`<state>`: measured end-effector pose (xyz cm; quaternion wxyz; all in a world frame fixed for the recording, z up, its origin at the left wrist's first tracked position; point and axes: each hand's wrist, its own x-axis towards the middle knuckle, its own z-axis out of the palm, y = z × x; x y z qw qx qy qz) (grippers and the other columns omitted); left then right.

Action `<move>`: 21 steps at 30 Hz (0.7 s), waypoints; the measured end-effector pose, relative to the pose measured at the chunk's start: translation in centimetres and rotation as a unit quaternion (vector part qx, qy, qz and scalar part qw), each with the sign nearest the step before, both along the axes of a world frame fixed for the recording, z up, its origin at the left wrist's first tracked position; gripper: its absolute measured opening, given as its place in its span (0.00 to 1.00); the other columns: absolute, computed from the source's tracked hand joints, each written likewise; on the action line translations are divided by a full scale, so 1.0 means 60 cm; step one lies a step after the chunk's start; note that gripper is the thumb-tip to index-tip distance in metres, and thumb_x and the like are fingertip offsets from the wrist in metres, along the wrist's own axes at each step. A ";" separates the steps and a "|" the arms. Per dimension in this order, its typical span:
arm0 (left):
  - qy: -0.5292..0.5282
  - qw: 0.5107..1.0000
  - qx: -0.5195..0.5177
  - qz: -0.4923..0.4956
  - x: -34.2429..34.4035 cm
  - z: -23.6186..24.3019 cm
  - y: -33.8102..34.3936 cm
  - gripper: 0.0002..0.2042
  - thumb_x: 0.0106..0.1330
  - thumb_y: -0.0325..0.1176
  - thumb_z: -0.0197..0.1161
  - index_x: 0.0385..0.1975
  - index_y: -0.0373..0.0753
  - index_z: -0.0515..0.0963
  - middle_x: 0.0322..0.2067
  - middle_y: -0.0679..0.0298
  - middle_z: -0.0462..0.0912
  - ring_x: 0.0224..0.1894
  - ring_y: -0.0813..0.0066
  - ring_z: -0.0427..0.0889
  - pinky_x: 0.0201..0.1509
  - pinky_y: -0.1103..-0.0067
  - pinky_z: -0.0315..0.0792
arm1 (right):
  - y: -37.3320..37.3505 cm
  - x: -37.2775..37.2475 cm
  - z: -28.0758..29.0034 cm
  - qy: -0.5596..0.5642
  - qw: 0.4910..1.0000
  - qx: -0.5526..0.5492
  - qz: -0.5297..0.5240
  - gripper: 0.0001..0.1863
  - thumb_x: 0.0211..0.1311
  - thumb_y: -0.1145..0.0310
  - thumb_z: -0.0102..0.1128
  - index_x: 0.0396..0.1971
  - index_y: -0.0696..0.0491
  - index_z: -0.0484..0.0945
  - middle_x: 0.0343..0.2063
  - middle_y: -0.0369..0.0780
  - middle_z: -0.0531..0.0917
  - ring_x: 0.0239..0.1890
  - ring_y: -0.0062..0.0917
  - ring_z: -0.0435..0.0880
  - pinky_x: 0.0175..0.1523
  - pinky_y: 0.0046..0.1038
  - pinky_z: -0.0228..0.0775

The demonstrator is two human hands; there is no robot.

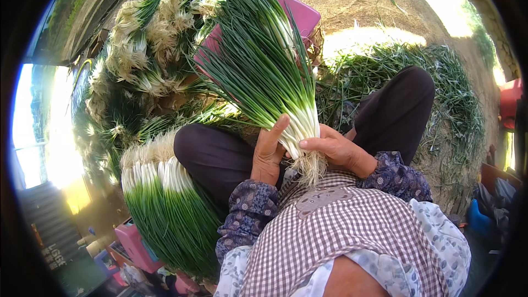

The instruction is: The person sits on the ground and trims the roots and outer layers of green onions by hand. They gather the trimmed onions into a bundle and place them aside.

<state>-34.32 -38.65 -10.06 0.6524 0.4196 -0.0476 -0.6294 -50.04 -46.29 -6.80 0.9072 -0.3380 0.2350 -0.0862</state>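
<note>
In the head view, a bunch of spring onions (264, 71) is being held upright over the lap, its white stalks and pale roots pointing down toward the body and its long green leaves fanning away toward the far side. The bunch is being gripped near its white lower end by both hands. The right hand (338, 151) is being closed around the stalks from the right, thumb and fingers clamped on the white part just above the roots. The left hand (268, 151) is being pressed against the left side of the same stalks, with its fingers stretched upward along them rather than wrapped around; it is touching the bunch but is not being fully closed on it.

A second bundle of spring onions (165, 198) is being kept on the near left, beside the left knee, roots turned to the far side and leaves running near. Farther left and far, a heap of more spring onions (143, 49) is being stacked with the roots showing. A pink stool (300, 14) is being partly hidden behind the held bunch. On the right, far of the right knee, loose green trimmings (440, 82) are being left spread on the ground. A checked apron (335, 231) is being worn over a patterned top, and dark trousers (214, 157) are being worn on both raised knees.
</note>
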 end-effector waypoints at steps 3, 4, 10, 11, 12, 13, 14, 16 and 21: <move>-0.007 1.000 0.002 0.020 -0.011 -0.002 -0.011 0.19 0.59 0.34 0.67 0.48 0.35 0.72 0.39 0.61 0.80 0.36 0.75 0.81 0.34 0.81 0.76 | 0.000 -0.006 -0.022 0.029 0.999 0.004 0.029 0.20 0.61 0.68 0.59 0.51 0.60 0.71 0.41 0.39 0.81 0.39 0.20 0.80 0.45 0.24 0.73; -0.012 1.000 0.004 0.027 -0.011 0.000 -0.011 0.19 0.59 0.34 0.67 0.47 0.35 0.73 0.38 0.61 0.80 0.35 0.75 0.81 0.33 0.81 0.76 | 0.000 -0.005 -0.026 0.031 0.999 0.003 0.041 0.20 0.61 0.68 0.59 0.51 0.60 0.71 0.41 0.40 0.81 0.39 0.20 0.80 0.45 0.23 0.73; -0.026 0.998 0.049 -0.041 0.007 0.003 0.001 0.16 0.58 0.34 0.67 0.44 0.35 0.75 0.33 0.61 0.81 0.28 0.75 0.81 0.26 0.83 0.76 | 0.009 0.007 -0.022 -0.001 0.998 0.066 0.011 0.18 0.61 0.70 0.59 0.49 0.61 0.72 0.40 0.44 0.82 0.40 0.28 0.83 0.47 0.30 0.76; -0.030 0.997 0.054 -0.043 0.004 0.006 0.000 0.16 0.58 0.35 0.67 0.43 0.35 0.75 0.32 0.61 0.81 0.27 0.75 0.81 0.25 0.83 0.76 | 0.010 0.008 -0.023 0.004 0.998 0.061 0.017 0.18 0.61 0.70 0.59 0.49 0.61 0.72 0.39 0.44 0.82 0.40 0.29 0.83 0.46 0.30 0.77; -0.038 0.998 0.043 -0.014 -0.003 0.002 -0.002 0.18 0.58 0.36 0.67 0.44 0.34 0.74 0.33 0.60 0.81 0.29 0.75 0.81 0.27 0.82 0.77 | 0.011 0.009 -0.023 0.009 0.998 0.055 0.023 0.17 0.61 0.71 0.59 0.48 0.62 0.72 0.38 0.44 0.82 0.39 0.29 0.83 0.46 0.30 0.77; -0.029 0.999 0.026 -0.014 -0.005 0.002 -0.002 0.20 0.57 0.36 0.68 0.45 0.33 0.74 0.35 0.58 0.81 0.31 0.74 0.82 0.30 0.80 0.78 | 0.010 0.008 -0.024 0.016 0.998 0.049 0.027 0.17 0.61 0.71 0.60 0.48 0.62 0.73 0.38 0.44 0.82 0.39 0.29 0.83 0.46 0.30 0.77; -0.020 1.000 0.010 -0.014 -0.006 0.004 -0.003 0.22 0.56 0.37 0.68 0.47 0.32 0.73 0.36 0.56 0.81 0.34 0.72 0.82 0.33 0.79 0.78 | 0.007 0.006 -0.025 0.010 0.997 0.058 0.043 0.17 0.59 0.74 0.59 0.49 0.61 0.72 0.38 0.44 0.82 0.41 0.29 0.83 0.49 0.29 0.76; 0.003 0.999 -0.020 -0.039 -0.009 0.008 -0.001 0.29 0.54 0.39 0.69 0.52 0.29 0.70 0.43 0.48 0.79 0.42 0.64 0.82 0.46 0.72 0.78 | 0.011 0.010 -0.038 0.023 0.997 0.001 0.078 0.17 0.59 0.74 0.60 0.48 0.60 0.73 0.37 0.43 0.82 0.40 0.27 0.82 0.48 0.28 0.75; 0.003 0.998 -0.042 -0.055 -0.013 0.001 -0.001 0.29 0.53 0.39 0.69 0.52 0.29 0.69 0.42 0.47 0.80 0.42 0.60 0.82 0.47 0.70 0.79 | 0.012 0.011 -0.037 0.051 0.990 -0.043 0.123 0.14 0.59 0.75 0.60 0.45 0.59 0.74 0.35 0.41 0.82 0.39 0.24 0.82 0.47 0.26 0.75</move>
